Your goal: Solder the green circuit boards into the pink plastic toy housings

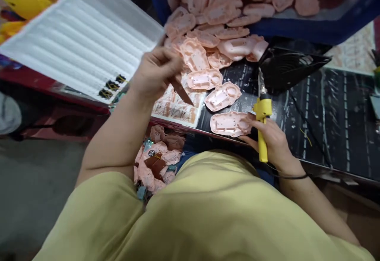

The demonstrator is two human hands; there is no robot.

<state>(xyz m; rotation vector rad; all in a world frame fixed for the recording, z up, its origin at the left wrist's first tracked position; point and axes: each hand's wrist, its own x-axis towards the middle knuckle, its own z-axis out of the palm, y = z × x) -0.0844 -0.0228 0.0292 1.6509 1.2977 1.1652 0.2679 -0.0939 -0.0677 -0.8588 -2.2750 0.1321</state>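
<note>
My left hand (pixel 157 73) is raised over the left of the bench, its fingers closed on a thin brown board (pixel 182 91) that slants down to the right. In my right hand (pixel 274 140) is a yellow soldering iron (pixel 263 112), its metal tip pointing up and away. The fingertips of that hand also meet the right end of a pink plastic shell (pixel 228 124) at the bench's front edge. Two more pink shells, a middle one (pixel 223 96) and a farther one (pixel 204 79), lie open side up behind it.
A blue crate (pixel 335 31) of pink shells stands at the back, more shells heaped before it. To the left lies a white ridged tray (pixel 89 27) with small black parts (pixel 111 86). A black fan-like box (pixel 293 67) sits right of the heap. Below the bench are wired shells (pixel 157 158).
</note>
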